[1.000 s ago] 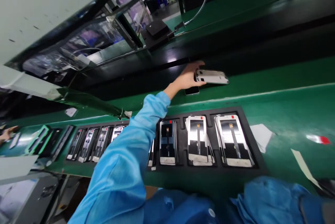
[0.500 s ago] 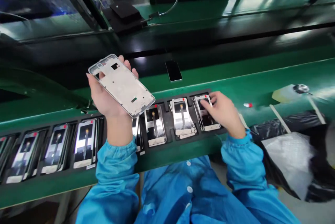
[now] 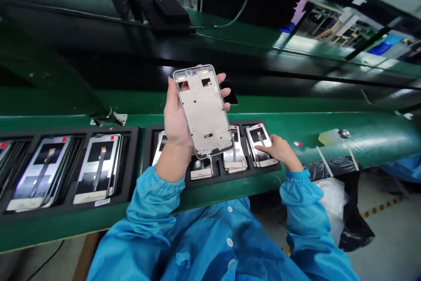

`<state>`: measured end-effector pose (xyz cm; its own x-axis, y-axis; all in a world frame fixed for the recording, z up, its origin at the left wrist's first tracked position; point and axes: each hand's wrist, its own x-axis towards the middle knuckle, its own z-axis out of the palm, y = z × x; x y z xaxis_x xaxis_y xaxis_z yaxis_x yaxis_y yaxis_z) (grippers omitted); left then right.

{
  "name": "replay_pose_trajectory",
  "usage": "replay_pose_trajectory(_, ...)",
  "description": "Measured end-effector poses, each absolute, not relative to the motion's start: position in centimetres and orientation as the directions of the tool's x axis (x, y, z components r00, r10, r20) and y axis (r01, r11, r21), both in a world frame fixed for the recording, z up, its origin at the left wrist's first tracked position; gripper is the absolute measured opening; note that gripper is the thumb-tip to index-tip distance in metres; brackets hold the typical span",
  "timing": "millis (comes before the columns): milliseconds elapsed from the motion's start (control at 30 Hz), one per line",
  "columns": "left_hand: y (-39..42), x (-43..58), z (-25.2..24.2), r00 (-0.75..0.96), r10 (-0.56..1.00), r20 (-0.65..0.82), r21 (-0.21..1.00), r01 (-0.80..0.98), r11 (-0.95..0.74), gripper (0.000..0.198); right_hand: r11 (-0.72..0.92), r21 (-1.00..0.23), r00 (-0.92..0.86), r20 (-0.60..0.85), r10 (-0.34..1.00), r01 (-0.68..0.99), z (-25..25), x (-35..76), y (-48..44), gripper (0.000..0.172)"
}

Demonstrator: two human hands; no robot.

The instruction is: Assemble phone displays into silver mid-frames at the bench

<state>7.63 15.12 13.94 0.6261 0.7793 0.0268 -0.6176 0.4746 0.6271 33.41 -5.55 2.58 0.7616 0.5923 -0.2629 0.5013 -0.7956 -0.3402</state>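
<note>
My left hand (image 3: pixel 179 127) holds a silver phone frame (image 3: pixel 205 112) up above the bench, its pale inner side facing me. The thumb runs along one edge and the fingertips show past the other. At the right end of a black foam tray (image 3: pixel 215 179), my right hand (image 3: pixel 278 150) grips the edge of the top phone screen (image 3: pixel 258 134) in a stack. Its thumb lies on the screen's back; the other fingers are partly hidden behind the edge. Beside it stands another stack of phone screens (image 3: pixel 234 158), partly covered by the frame.
A second foam tray (image 3: pixel 133 158) on the left holds several stacks of phone screens. Behind the frame, a dark phone (image 3: pixel 232 98) lies on the green bench (image 3: pixel 148 102). To the right are a bottle with a metal top (image 3: pixel 330 136), a small red-and-white item (image 3: pixel 297 144) and a black bag (image 3: pixel 351 202).
My left hand has carried the phone frame to the right and turned it more upright in view. My right hand stays at the rightmost stack, its thumb now lower on the screen.
</note>
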Motion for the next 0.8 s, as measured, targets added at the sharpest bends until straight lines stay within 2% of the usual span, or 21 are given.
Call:
replay_pose_trajectory(67,14.9,7.0,14.6,0.631,0.774,0.042,0.623,-0.623,0.474,0.08,-0.745,-0.419,0.706,-0.283,0.65,0.519,3.3,34.1,-5.9,0.054)
replay_pose_trajectory(133,14.8,6.6,14.9,0.636,0.77,0.047,0.624,-0.621,0.475,0.081,-0.701,-0.489,0.673,-0.272,0.688,0.519,4.7,34.3,-5.8,0.067)
replay_pose_trajectory(167,14.9,6.5,14.9,0.639,0.767,0.05,0.623,-0.62,0.477,0.08,-0.661,-0.563,0.669,-0.237,0.704,0.496,5.6,34.1,-5.6,0.073)
replay_pose_trajectory(233,14.9,6.2,14.7,0.661,0.749,0.052,0.621,-0.608,0.494,0.082,-0.502,-0.749,0.676,-0.1,0.73,0.432,7.7,33.1,-4.4,0.081)
replay_pose_trajectory(300,14.9,6.1,14.2,0.719,0.694,0.042,0.624,-0.561,0.544,0.088,-0.273,-0.874,0.677,0.083,0.731,0.402,9.7,31.1,-2.3,0.08)
replay_pose_trajectory(400,15.1,5.9,13.2,0.839,0.539,0.072,0.624,-0.46,0.632,0.095,0.002,-0.903,0.593,0.283,0.754,0.429,12.0,27.1,1.6,0.076)
replay_pose_trajectory(500,15.5,5.8,12.2,0.912,0.36,0.196,0.63,-0.399,0.666,0.096,0.175,-0.942,0.465,0.296,0.834,0.286,12.9,23.7,4.6,0.069)
replay_pose_trajectory(600,15.8,5.3,11.6,0.926,0.256,0.276,0.638,-0.376,0.672,0.099,0.22,-0.956,0.456,0.287,0.842,0.194,12.8,22.0,5.8,0.063)
replay_pose_trajectory(700,15.5,4.5,11.5,0.921,0.245,0.303,0.64,-0.387,0.664,0.101,0.238,-0.923,0.549,0.373,0.748,0.303,12.6,21.6,5.7,0.064)
replay_pose_trajectory(800,14.8,3.8,11.7,0.929,0.243,0.279,0.674,-0.37,0.639,0.1,0.255,-0.885,0.483,0.433,0.761,0.391,12.7,21.5,5.1,0.067)
